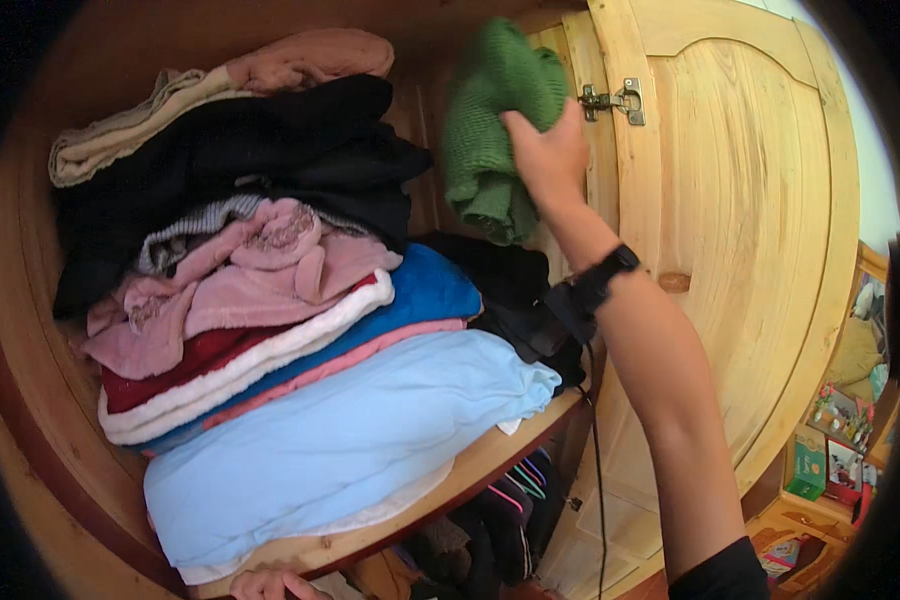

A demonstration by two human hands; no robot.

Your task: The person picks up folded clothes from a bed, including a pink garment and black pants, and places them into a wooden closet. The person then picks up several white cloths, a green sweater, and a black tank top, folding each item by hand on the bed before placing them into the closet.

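My right hand (555,155) grips a folded green ribbed knit garment (490,120), thumb on its near face and the other fingers hidden behind it. The garment is up at the right side of the wooden cupboard, beside the door hinge. Below it lies a heap of black clothing (515,290) at the right end of the shelf (490,450). Only the fingers of my left hand (275,585) show at the bottom edge, curled at the shelf's front edge below a light blue folded cloth (350,430).
Stacked left of the green garment are pink fleece (260,270), dark clothes (240,140), blue cloth (435,285) and a beige folded textile (150,130). The open door (740,230) stands at the right. Hangers with clothes (520,490) hang below the shelf. A black cable (598,480) trails from my right wrist.
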